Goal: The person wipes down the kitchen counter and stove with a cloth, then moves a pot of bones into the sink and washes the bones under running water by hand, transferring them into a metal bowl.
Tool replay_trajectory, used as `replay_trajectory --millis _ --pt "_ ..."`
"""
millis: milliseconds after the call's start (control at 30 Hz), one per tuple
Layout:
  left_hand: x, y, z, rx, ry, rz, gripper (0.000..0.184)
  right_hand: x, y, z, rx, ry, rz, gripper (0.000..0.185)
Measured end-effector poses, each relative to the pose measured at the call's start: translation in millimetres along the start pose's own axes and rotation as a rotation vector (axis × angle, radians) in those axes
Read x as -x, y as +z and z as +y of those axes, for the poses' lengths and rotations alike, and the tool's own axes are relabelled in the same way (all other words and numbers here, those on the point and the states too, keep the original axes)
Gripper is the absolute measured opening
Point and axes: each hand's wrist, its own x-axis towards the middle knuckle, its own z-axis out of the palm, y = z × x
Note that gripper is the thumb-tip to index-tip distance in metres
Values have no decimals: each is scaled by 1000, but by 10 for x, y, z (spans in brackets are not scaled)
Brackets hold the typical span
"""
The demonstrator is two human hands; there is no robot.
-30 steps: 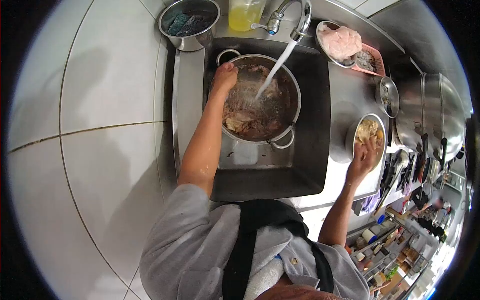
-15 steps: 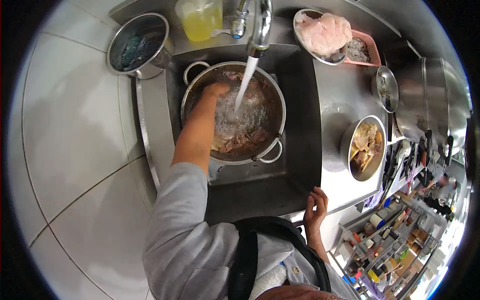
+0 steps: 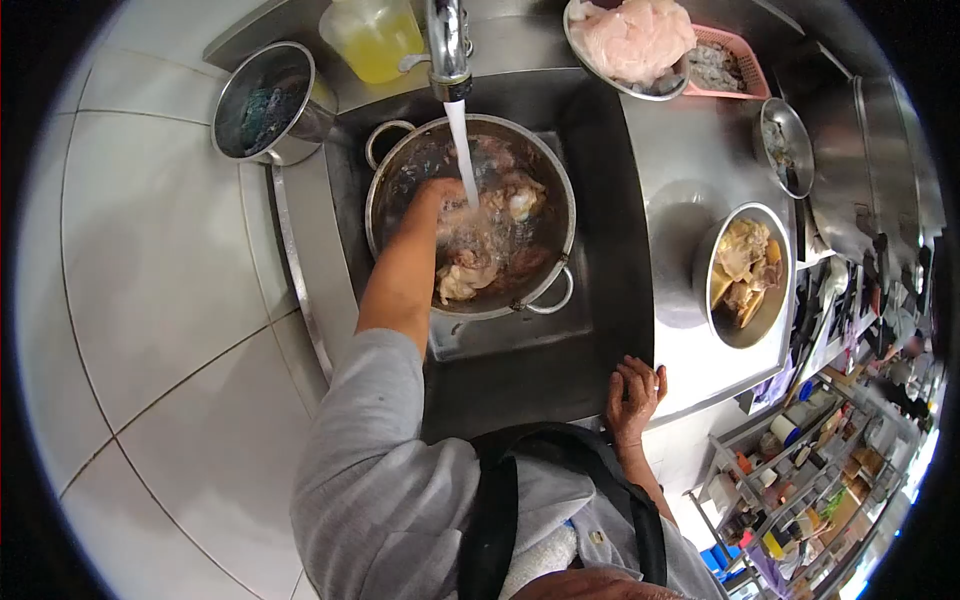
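Under the running tap (image 3: 450, 60), a two-handled metal pot (image 3: 568, 205) stands in the dark sink (image 3: 520, 385), holding water and pieces of meat (image 3: 466, 279). My left hand (image 3: 440, 197) is inside the pot at its left side, among the meat. Churning water hides its fingers, so what it grips does not show. At the sink's front right edge rests my right hand (image 3: 634, 392), empty, with fingers loosely bent and apart. On the counter to the right, a steel bowl (image 3: 705, 275) holds cooked-looking meat chunks (image 3: 745, 265).
A steel pot with dark contents (image 3: 270, 110) and a plastic jug of yellow liquid (image 3: 375, 40) stand at back left. Back right are a bowl of pale meat (image 3: 635, 45), a pink basket (image 3: 755, 70) and a small bowl (image 3: 785, 150). Shelving (image 3: 800, 490) stands lower right.
The meat in the pot has shifted, and more chunks show above the water. My left hand stays in the pot. The view has moved slightly, and my right hand remains at the sink edge.
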Motion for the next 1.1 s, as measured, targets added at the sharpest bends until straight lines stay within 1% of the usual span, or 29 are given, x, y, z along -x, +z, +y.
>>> replay_trajectory --millis 67,100,133,200,300,333,367,400,433,467,500,567,600,633,700,733,767,800,833,867,900,933,967,1000,1033,1100 --pt "101 17 11 230 29 -37 46 17 13 7 -11 -15 19 10" --pt "138 20 38 287 70 -62 47 18 13 3 -18 -23 29 10" --pt "233 16 88 301 119 -93 48 12 -3 -20 -32 -36 49 9" --pt "605 -8 445 123 248 -206 42 -22 -32 -80 -59 -66 87 9" --pt "866 -135 585 316 408 -176 45 -451 20 -479 -480 -142 41 10" --pt "1057 -134 704 284 421 -145 38 -690 71 -652 -492 -224 -1 11" --pt "1242 -125 799 235 467 -113 38 -953 134 -836 -499 -304 -41 12" --pt "1370 -87 839 213 487 -73 30 -1227 249 -1048 -604 -321 -22 14" --pt "1485 -60 867 190 507 -32 24 -1510 457 -1174 -618 -327 28 22" --pt "1556 -53 872 209 521 -23 29 -1797 760 -1219 -561 -299 78 27" --pt "1644 -29 888 142 533 4 35 -2052 1048 -1247 -507 -267 126 32" --pt "2097 -58 940 210 559 -96 37 -2495 1422 -1282 -1031 164 -360 40" --pt "2229 -59 949 220 543 -71 37 -2590 1505 -1319 -1268 395 -621 44" --pt "2247 10 912 323 527 69 38 -2573 1411 -1474 -1381 579 -864 56" --pt "2108 217 800 536 483 343 41 -2478 1525 -1670 -1519 627 -720 65" --pt "1899 309 682 732 512 286 49 -2406 1527 -1825 -1402 615 -646 66" --pt "1926 387 691 814 489 370 50 -2356 1524 -1934 -1285 602 -576 68" --pt "1966 510 695 895 461 455 51 -2429 1844 -1780 -648 425 -423 64" --pt "1981 633 721 974 428 542 52 -2447 1862 -1729 -643 389 -417 62" --pt "1871 791 724 1031 343 648 47 -2454 1850 -1698 -639 353 -411 61" --pt "1767 814 620 1028 347 518 51 -2438 1850 -1679 -636 319 -404 59" --pt "1790 764 584 1022 358 386 56 -2340 1611 -1842 -617 255 -276 50" --pt "1811 713 576 1014 371 253 61 -2320 1674 -1790 -603 52 -158 44" --pt "1624 725 482 1078 408 214 53 -2302 1772 -1704 -585 -149 -39 38" --pt "1665 672 481 1011 410 190 48 -2312 1810 -1649 -565 -348 84 32" --pt "1925 512 559 877 408 137 39 -2599 1633 -1547 -975 91 -493 22"
